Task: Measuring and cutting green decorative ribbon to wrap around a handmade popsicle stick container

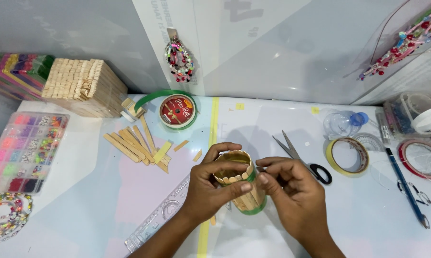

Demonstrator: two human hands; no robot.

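A small cylinder of wooden craft sticks (234, 165), bound with green tape bands, is tilted over the white table. My left hand (210, 186) wraps around it from the left, thumb across its rim. My right hand (294, 191) pinches at the cylinder's right side, fingertips on the upper green band. Loose craft sticks (136, 143) lie to the upper left. A green tape roll (177, 111) with a free strip sits behind them.
Black-handled scissors (304, 160) lie just right of my hands. A yellow tape ring (347, 156), a red-edged tape ring (421, 158), a blue pen (406, 186), a clear ruler (160, 217), a bead box (27, 150) and a stack of sticks (84, 86) surround them.
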